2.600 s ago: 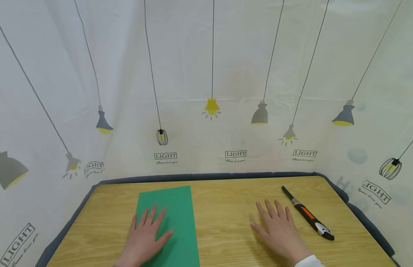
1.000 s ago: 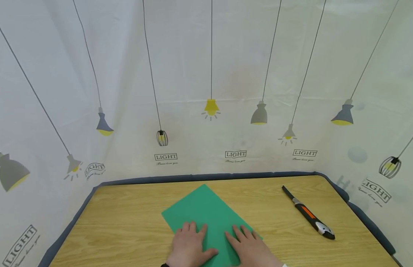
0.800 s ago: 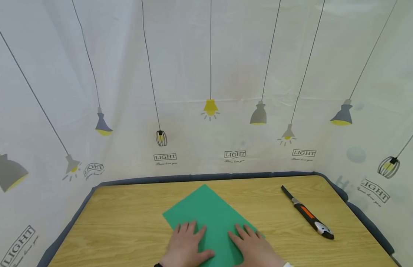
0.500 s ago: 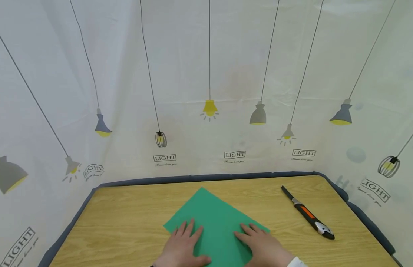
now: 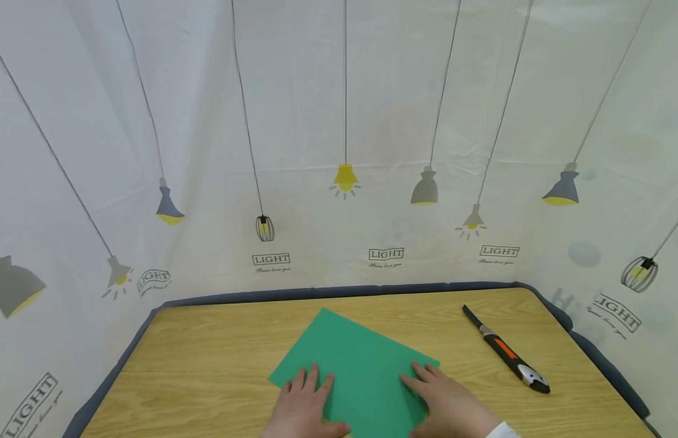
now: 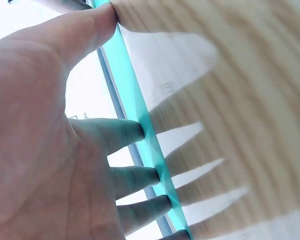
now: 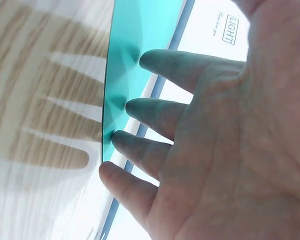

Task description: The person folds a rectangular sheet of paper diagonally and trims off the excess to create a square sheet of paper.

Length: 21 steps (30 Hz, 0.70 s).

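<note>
A green sheet of paper lies flat and turned at an angle near the front middle of the wooden table. My left hand rests on its left part, fingers spread and straight. On the right part, my right hand touches the sheet with its fingertips, fingers also extended. In the left wrist view, the fingertips of the left hand meet the green paper along its edge. The right wrist view shows the right hand with fingertips on the paper, the little finger right at its edge.
A utility knife with a black and orange handle lies on the wooden table, right of the paper. Dark padding runs along the table's far edge. A white curtain printed with lamps surrounds the table.
The green paper has gone from the left to the middle and turned, first steeply, then back clockwise to counterclockwise slightly. Both hands moved onto it, and the right hand has lately shifted rightward. The knife stays put.
</note>
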Tool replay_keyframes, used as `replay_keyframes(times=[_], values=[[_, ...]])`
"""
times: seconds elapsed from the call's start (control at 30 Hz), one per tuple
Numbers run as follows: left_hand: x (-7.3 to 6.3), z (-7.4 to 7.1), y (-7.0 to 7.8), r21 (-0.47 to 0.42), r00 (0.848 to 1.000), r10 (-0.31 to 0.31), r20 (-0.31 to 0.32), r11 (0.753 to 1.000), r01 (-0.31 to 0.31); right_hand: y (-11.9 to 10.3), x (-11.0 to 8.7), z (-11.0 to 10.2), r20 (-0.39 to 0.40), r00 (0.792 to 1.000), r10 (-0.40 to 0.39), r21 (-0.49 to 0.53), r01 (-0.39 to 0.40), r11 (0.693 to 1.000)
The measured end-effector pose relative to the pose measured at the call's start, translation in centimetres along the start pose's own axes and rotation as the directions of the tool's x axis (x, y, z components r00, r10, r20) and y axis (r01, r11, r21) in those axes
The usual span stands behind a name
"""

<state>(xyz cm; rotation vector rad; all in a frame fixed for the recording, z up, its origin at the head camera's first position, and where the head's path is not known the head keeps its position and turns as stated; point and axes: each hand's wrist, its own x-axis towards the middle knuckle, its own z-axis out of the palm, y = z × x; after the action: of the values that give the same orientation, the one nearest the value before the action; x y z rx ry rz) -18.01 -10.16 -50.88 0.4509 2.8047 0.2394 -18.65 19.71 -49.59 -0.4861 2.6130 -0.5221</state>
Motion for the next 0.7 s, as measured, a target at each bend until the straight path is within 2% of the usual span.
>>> replay_keyframes(times=[0.33, 0.57, 0.7], values=[[0.1, -0.5, 1.4, -0.008, 0.997, -0.071, -0.006, 0.997, 0.071, -0.5, -0.2, 0.3, 0.041, 0.998, -0.056, 0.012, 0.056, 0.998], [-0.4, -0.9, 1.9, -0.044, 0.991, -0.130, -0.023, 0.991, 0.129, -0.3, -0.3, 0.4, 0.031, 0.997, -0.067, 0.009, 0.066, 0.998], [-0.7, -0.8, 2.0, -0.029, 0.989, -0.140, -0.038, 0.990, 0.139, -0.4, -0.3, 0.5, 0.024, 0.997, -0.067, -0.002, 0.067, 0.998]])
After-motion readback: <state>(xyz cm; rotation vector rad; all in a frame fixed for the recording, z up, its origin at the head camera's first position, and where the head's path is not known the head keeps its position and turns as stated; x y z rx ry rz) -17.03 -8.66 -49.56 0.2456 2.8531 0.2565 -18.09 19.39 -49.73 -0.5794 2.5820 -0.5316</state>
